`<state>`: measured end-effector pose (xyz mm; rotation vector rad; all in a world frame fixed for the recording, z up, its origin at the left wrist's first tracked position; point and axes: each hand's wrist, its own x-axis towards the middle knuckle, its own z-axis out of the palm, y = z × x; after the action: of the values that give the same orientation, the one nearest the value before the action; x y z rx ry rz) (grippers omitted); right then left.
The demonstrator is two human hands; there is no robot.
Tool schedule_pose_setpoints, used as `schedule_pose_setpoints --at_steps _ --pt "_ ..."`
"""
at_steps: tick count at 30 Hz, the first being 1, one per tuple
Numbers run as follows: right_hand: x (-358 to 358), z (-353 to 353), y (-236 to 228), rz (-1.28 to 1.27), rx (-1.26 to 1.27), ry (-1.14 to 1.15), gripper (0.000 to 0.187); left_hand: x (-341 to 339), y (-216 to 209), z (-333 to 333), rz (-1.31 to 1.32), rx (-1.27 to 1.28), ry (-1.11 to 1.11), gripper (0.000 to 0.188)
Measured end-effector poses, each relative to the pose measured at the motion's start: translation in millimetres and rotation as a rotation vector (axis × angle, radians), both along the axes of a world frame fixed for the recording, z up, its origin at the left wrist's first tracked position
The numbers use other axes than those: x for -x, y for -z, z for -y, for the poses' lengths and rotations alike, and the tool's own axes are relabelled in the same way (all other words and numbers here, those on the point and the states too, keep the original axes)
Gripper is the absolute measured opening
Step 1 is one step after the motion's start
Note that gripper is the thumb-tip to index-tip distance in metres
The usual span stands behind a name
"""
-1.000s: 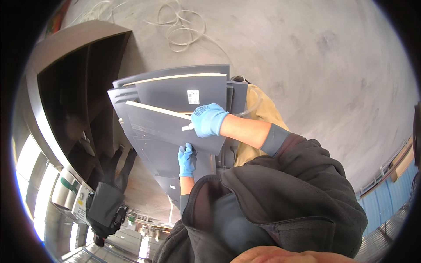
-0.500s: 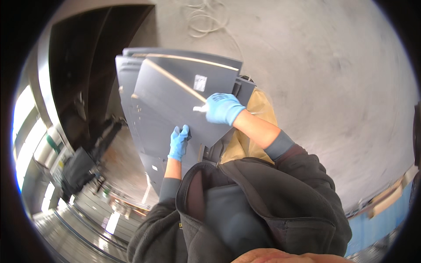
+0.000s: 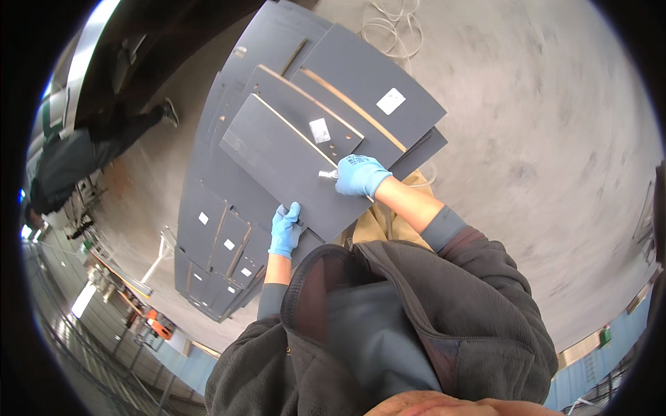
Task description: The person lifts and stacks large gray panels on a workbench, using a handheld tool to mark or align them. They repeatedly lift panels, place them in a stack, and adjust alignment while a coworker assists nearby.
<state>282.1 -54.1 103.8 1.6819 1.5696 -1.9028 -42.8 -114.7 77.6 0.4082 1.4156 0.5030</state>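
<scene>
My left hand [image 3: 285,230], in a light blue glove, grips the lower left edge of a dark grey panel [image 3: 284,163], thumb on its top face. My right hand [image 3: 362,176], gloved the same, is closed over the panel's right edge, where a pale wood-coloured strip runs. A small white piece, perhaps a label [image 3: 327,175], shows beside its fingers. The panel lies tilted above other grey panels. One with a white label [image 3: 319,130] is just beyond it, and a larger panel [image 3: 381,83] sticks out farther right.
More grey panels [image 3: 229,232] with white labels spread to the left and near side. A brown sheet [image 3: 392,225] lies by my right forearm. On the concrete floor is a coiled pale hose [image 3: 395,31]. A person in dark clothes [image 3: 76,163] is at the far left, near a white stand [image 3: 161,253].
My view has turned, so the panel stack appears swung round and more panels show at left. Both hands still hold the panel, which now stands out from those beneath. The person at left has shifted.
</scene>
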Motion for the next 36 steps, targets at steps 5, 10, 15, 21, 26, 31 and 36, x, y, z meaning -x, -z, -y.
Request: schedule_pose_setpoints --at_steps 5,10,15,21,26,31,36 --pt "78.3 4.3 6.1 0.014 0.041 -0.020 0.034 66.5 11.9 31.9 0.015 0.015 -0.100 0.028" --pt "150.7 -0.9 24.2 0.073 0.082 -0.146 0.027 119.3 32.6 48.3 -0.071 -0.006 -0.100 0.031" --pt "205.7 -21.2 34.9 0.114 0.118 -0.122 0.025 170.7 58.4 35.2 -0.175 -0.084 0.005 0.035" --pt "264.9 -32.8 49.7 0.219 0.085 -0.125 0.033 215.9 67.3 10.8 -0.135 -0.067 -0.055 0.035" --pt "282.0 -24.3 55.1 0.287 0.061 -0.155 0.039 204.6 44.5 -1.1 -0.916 -0.059 0.528 0.050" --pt "285.7 -19.8 17.4 0.251 0.117 -0.278 0.045 150.6 18.4 54.7 -1.372 -0.655 0.609 0.089" --pt "329.7 -44.8 9.1 0.330 0.050 -0.427 0.044 130.4 34.0 103.6 -1.125 -0.518 0.931 0.093"
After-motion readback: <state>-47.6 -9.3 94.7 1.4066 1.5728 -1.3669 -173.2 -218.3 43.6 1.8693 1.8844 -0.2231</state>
